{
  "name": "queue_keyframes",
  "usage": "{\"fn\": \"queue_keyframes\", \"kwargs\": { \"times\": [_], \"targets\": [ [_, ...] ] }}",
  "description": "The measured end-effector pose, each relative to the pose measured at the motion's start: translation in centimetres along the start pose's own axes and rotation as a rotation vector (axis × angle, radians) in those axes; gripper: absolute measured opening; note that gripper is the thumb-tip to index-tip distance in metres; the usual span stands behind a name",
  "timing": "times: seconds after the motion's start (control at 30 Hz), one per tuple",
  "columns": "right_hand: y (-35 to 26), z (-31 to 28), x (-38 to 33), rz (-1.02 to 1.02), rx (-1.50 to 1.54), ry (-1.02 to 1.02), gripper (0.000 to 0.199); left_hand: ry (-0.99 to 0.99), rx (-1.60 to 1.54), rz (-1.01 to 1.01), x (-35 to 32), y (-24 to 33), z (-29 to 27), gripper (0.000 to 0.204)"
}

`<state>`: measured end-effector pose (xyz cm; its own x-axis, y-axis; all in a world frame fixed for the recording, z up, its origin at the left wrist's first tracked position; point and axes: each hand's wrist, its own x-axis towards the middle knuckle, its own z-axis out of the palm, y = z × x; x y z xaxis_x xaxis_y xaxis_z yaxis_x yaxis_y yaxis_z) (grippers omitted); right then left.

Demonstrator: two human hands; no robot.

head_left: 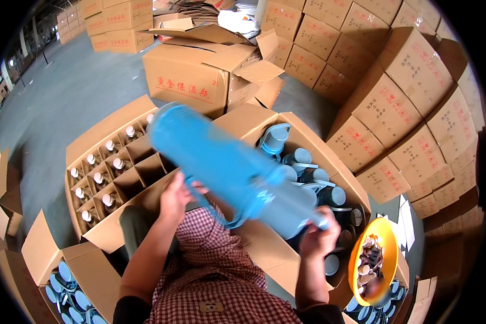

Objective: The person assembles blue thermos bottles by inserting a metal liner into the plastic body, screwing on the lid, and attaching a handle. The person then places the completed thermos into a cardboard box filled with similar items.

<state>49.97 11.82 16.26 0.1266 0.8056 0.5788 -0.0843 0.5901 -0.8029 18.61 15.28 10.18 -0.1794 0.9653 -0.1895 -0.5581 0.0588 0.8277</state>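
A large blue thermos flask, smeared by motion, is tilted across the middle, its base toward the upper left. My left hand is closed on its underside, beside the carrying handle; the fingertips are partly hidden behind the flask. Toward the lower right, my right hand grips the blue cup-shaped lid at its end. Under the flask stands an open carton packed with blue thermos parts. To the left, a divided carton holds several white-capped bottles in its cells.
A yellow bowl of small brown and white pieces stands right of my right hand. Open cartons of blue parts sit at the lower left and lower right. A carton with raised flaps lies ahead; stacked cartons wall the right.
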Motion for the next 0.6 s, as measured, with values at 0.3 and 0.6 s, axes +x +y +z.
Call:
{"fn": "queue_keyframes", "kwargs": {
  "times": [0.3, 0.6],
  "targets": [
    [-3.3, -11.6, 3.6, -0.011, -0.020, 0.310, 0.043, -0.380, 0.878, -0.127, 14.0, -15.1, 11.4, 0.057],
    [-0.1, -15.9, 7.2, 0.063, -0.244, 0.341, 0.042, -0.292, 1.083, -0.137, 11.9, -15.3, 11.0, 0.062]
  ]
}}
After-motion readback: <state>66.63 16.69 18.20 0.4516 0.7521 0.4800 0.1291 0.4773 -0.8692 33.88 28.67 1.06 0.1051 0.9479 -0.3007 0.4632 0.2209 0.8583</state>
